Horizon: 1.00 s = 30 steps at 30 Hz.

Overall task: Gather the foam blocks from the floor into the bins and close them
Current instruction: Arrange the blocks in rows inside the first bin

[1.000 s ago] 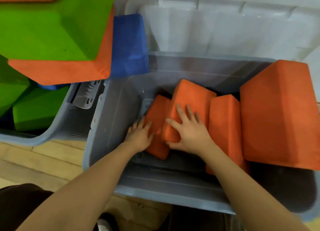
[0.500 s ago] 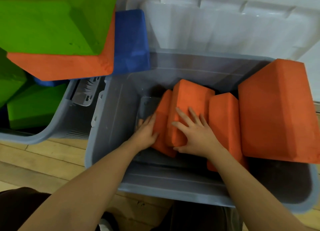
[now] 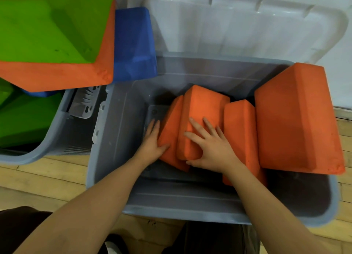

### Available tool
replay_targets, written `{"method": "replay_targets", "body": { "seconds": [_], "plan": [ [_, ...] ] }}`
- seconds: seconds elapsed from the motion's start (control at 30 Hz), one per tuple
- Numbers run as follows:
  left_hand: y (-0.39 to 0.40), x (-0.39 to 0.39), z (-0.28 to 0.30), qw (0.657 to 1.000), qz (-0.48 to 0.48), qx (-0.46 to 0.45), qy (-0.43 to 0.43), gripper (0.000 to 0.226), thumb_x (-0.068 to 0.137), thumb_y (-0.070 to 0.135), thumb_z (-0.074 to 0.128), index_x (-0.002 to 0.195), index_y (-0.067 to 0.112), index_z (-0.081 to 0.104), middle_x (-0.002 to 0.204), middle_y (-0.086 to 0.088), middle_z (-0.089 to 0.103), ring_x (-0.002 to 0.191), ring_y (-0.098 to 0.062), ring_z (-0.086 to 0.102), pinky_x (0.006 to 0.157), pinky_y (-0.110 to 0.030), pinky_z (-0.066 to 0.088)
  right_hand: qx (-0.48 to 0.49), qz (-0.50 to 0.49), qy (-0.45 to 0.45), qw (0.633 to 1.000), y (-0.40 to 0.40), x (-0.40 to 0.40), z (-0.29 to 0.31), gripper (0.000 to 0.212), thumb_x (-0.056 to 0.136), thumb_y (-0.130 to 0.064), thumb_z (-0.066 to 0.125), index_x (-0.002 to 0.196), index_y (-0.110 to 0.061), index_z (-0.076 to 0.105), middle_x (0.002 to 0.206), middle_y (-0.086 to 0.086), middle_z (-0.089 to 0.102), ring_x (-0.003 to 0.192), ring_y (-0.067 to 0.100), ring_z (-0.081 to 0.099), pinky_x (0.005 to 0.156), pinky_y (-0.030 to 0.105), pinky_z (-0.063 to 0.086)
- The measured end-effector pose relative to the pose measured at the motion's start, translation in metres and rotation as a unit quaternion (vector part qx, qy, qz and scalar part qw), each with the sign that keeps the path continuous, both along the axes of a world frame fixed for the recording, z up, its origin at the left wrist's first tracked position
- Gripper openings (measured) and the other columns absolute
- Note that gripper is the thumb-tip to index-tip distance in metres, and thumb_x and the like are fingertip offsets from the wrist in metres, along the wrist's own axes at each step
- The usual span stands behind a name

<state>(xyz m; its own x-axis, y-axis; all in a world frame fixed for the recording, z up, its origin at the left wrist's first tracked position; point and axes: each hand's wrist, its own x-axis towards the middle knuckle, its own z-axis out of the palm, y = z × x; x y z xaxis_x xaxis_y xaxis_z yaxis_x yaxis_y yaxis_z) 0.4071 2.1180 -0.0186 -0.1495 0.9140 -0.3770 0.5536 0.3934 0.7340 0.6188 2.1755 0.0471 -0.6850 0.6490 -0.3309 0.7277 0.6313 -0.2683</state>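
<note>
Two hands: my left hand [image 3: 152, 145] has tipped the leftmost orange block [image 3: 171, 135] upright, fingers flat against it.
Right hand [image 3: 211, 149]: fingers spread, pressing the second block [image 3: 200, 109].
Meaning: blocks now pack tighter in the bin [image 3: 118, 124].

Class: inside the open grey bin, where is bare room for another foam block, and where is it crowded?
Free: the bin floor between the left wall and the left hand; also the near strip below the orange blocks. Crowded: middle and right, where the right hand presses blocks.

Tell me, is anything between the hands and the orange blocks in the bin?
Nothing visible. The left hand lies against the leftmost orange block, and the right hand rests spread on the block beside it, inside the grey bin.
</note>
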Motion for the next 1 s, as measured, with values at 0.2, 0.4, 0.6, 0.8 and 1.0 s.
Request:
{"method": "replay_targets", "body": {
  "seconds": [0.2,0.4,0.6,0.8,1.0],
  "plan": [
    [-0.001,-0.004,0.002,0.995,0.012,-0.092,-0.036,0.067,0.092,0.041,0.053,0.147,0.040,0.016,0.154,-0.008,0.022,0.135,-0.028,0.032,0.109,-0.040,0.034,-0.009,-0.021,0.039,0.999,0.002,-0.005,0.000,0.084,0.073,-0.060,0.065,0.144,-0.042,0.023,0.157,-0.008,-0.016,0.144,0.032,-0.010,0.112,0.059,0.017],
    [0.004,0.002,0.040,0.995,0.022,-0.040,0.092,0.058,0.086,0.056,0.043,0.141,0.046,0.029,0.146,-0.003,0.036,0.125,-0.033,0.042,0.103,-0.051,0.036,0.009,-0.040,0.088,0.995,0.001,-0.002,0.009,0.076,0.077,-0.055,0.066,0.142,-0.034,0.035,0.159,0.009,-0.003,0.144,0.036,0.006,0.101,0.050,0.040],
    [-0.004,0.008,0.099,0.935,0.016,0.044,0.351,0.042,0.091,0.049,0.039,0.127,0.036,0.055,0.140,0.002,0.048,0.112,-0.040,0.047,0.092,-0.050,0.031,-0.010,-0.110,0.221,0.969,-0.010,-0.002,0.018,0.064,0.081,-0.056,0.055,0.137,-0.027,0.047,0.155,0.012,0.022,0.135,0.029,0.038,0.097,0.043,0.047],
    [-0.006,0.009,0.105,0.911,-0.046,0.091,0.400,0.048,0.087,0.044,0.033,0.087,0.019,0.074,0.113,-0.008,0.065,0.088,-0.039,0.056,0.072,-0.047,0.041,0.005,-0.221,0.315,0.923,-0.010,-0.021,0.016,0.056,0.086,-0.056,0.039,0.130,-0.024,0.054,0.138,0.000,0.049,0.109,0.019,0.058,0.084,0.043,0.052],
    [-0.008,-0.013,0.108,0.932,-0.177,0.161,0.274,0.061,0.077,0.044,0.037,0.131,0.016,0.047,0.138,-0.010,0.036,0.120,-0.027,0.031,0.096,-0.054,0.034,0.100,-0.249,0.312,0.911,0.012,-0.038,0.020,0.035,0.095,-0.030,0.050,0.128,-0.021,0.052,0.134,0.008,0.043,0.107,0.025,0.055,0.064,0.042,0.054]
  ]
}}
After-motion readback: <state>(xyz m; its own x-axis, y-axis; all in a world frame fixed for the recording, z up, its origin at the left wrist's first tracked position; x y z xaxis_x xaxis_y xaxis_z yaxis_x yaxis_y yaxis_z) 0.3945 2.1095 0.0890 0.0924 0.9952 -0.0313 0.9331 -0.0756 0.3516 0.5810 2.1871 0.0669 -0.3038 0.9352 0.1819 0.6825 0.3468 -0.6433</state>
